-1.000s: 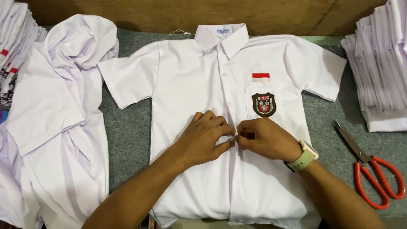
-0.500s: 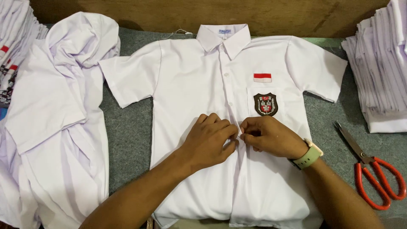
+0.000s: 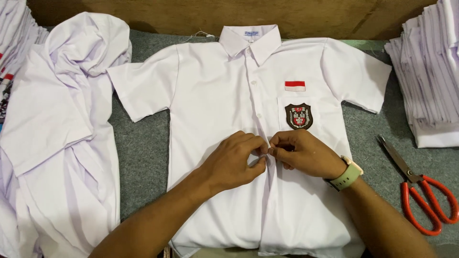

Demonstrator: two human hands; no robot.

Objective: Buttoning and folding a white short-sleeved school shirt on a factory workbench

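Observation:
A white short-sleeved shirt [image 3: 215, 95] lies flat, front up, on the grey felt table [image 3: 143, 157], collar at the far side. It has a red-and-white patch and a dark crest badge [image 3: 299, 116] on its chest pocket. My left hand [image 3: 234, 160] and my right hand [image 3: 301, 153] meet at the button placket in the middle of the shirt. Both pinch the fabric there with their fingertips, around a button. A pale watch [image 3: 345, 174] sits on my right wrist.
Red-handled scissors [image 3: 420, 196] lie on the felt at the right. A stack of folded white shirts [image 3: 430, 71] stands at the far right. A crumpled white shirt [image 3: 57, 119] lies at the left, with more garments at the left edge. A wooden wall runs along the back.
Both hands have stayed pinched together on the placket, shifting only slightly. The view has moved a little.

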